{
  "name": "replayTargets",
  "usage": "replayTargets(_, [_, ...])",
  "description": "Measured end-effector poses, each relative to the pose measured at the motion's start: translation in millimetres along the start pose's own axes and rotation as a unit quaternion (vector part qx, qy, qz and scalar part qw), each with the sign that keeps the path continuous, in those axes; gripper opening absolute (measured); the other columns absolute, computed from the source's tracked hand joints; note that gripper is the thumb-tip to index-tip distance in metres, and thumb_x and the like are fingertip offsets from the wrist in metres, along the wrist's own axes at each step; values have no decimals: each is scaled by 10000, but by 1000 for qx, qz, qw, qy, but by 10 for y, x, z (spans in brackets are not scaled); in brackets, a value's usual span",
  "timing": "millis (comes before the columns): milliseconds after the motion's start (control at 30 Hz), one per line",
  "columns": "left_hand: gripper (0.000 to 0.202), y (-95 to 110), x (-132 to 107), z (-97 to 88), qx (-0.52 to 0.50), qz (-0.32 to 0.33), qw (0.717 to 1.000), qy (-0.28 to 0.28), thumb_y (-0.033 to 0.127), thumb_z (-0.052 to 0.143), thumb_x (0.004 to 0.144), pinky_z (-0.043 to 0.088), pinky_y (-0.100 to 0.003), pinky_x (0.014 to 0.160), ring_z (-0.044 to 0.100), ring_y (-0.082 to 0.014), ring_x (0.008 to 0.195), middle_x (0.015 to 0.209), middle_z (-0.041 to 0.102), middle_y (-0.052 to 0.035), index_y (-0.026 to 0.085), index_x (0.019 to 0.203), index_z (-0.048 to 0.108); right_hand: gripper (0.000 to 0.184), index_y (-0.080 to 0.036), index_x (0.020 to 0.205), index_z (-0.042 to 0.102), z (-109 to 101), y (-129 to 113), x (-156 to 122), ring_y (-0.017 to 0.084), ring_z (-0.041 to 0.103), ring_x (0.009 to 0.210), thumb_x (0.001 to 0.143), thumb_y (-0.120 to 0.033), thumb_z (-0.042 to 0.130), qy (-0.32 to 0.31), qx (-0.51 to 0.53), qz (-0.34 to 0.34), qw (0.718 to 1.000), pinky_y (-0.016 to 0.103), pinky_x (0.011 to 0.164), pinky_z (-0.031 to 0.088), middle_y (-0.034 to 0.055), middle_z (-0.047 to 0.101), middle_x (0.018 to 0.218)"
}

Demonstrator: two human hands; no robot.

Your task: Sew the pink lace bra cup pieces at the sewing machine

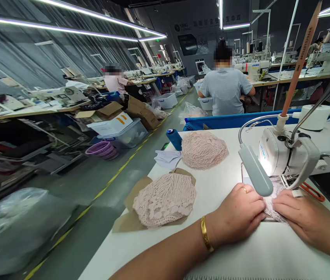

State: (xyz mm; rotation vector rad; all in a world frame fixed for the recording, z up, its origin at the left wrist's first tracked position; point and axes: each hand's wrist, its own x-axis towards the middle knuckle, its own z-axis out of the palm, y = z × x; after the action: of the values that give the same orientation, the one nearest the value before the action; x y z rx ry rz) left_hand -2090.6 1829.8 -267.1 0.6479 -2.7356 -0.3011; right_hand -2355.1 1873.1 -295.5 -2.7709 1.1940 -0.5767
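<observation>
My left hand (237, 212), with a gold ring and bangle, lies knuckles up on the white table, fingers curled onto a small piece of pale pink lace (272, 208). My right hand (297, 216) presses the same lace from the right, fingers closed on it. The lace lies under the head of the white sewing machine (287, 151), behind a grey lamp head (255, 171). A stack of pink lace pieces (165, 200) rests on brown paper to the left. A second lace pile (204, 149) sits farther back.
A blue thread cone (174, 139) and white paper slips (167, 157) lie near the table's far left edge. An aisle with a yellow line runs left. A seated person in grey (225, 87) works ahead; boxes, bins and a purple basket (102, 149) line the aisle.
</observation>
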Motion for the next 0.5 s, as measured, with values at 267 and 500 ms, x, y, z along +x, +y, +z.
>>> replayTargets(267, [212, 42, -17, 25, 18, -3, 1000, 22, 299, 503, 1074, 533, -419, 953, 657, -253, 1054, 1111, 743, -93, 189, 1130, 675, 402, -262, 1228, 710, 43, 18, -21, 270, 665, 1034, 1015, -75, 425, 12, -19, -2, 1000, 383, 863, 519, 80, 753, 1099])
replayTargets(500, [222, 17, -12, 29, 27, -15, 999, 26, 309, 514, 1077, 523, -428, 961, 664, -256, 1046, 1115, 755, -87, 182, 1130, 688, 418, -268, 1214, 740, 78, 45, -9, 258, 685, 961, 1001, -84, 431, 33, -35, 5, 999, 355, 768, 527, 78, 769, 1103])
